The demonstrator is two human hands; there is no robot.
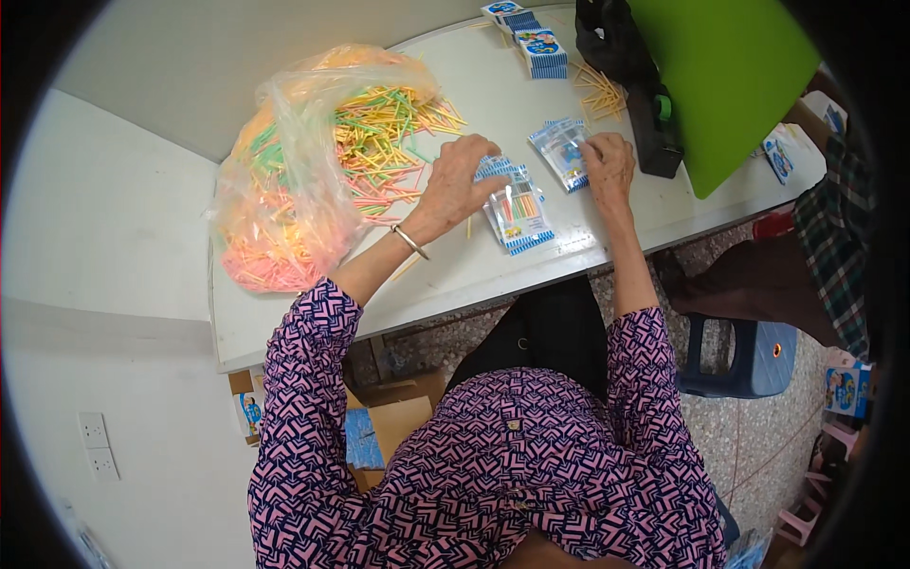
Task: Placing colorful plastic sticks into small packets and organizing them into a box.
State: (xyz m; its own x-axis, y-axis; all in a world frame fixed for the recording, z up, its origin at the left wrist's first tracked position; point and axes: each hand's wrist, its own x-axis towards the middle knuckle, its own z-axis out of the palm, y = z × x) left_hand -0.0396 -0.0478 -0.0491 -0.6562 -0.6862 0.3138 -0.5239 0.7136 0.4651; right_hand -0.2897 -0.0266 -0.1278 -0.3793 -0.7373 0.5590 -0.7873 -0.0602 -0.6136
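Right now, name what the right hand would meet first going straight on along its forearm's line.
The right hand would probably meet the loose yellow sticks; it also seems to touch the blue-and-white packets.

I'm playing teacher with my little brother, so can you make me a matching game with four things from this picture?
Things
1. Big clear bag
2. Bracelet
3. Stool
4. Large panel

Clues
A. Bright green
B. Around the wrist of the left hand
C. On the table, at its left side
D. On the speckled floor

Right pairs: 1-C, 2-B, 3-D, 4-A
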